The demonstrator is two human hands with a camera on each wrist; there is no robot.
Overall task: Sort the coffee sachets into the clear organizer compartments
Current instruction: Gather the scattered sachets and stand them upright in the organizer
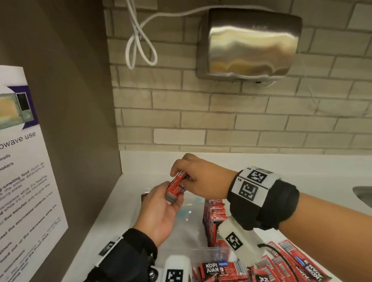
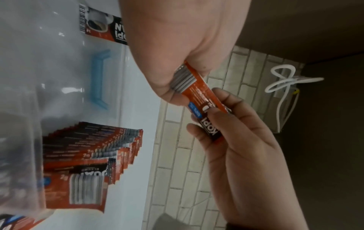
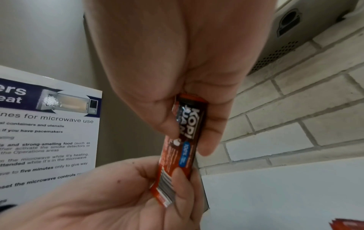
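Hands meet above the counter (image 1: 307, 167), near its back left corner. Your left hand (image 1: 158, 212) pinches the lower end of a small stack of sachets (image 1: 175, 188); your right hand (image 1: 197, 176) pinches the upper end. The stack tilts, clear of the organizer (image 1: 189, 230) below. A row of sachets (image 1: 213, 216) stands on edge in its right compartment, beside a bare compartment under your hands. Loose sachets (image 1: 281, 270) lie on the counter's near side. A sink (image 1: 368, 194) edges in at right.
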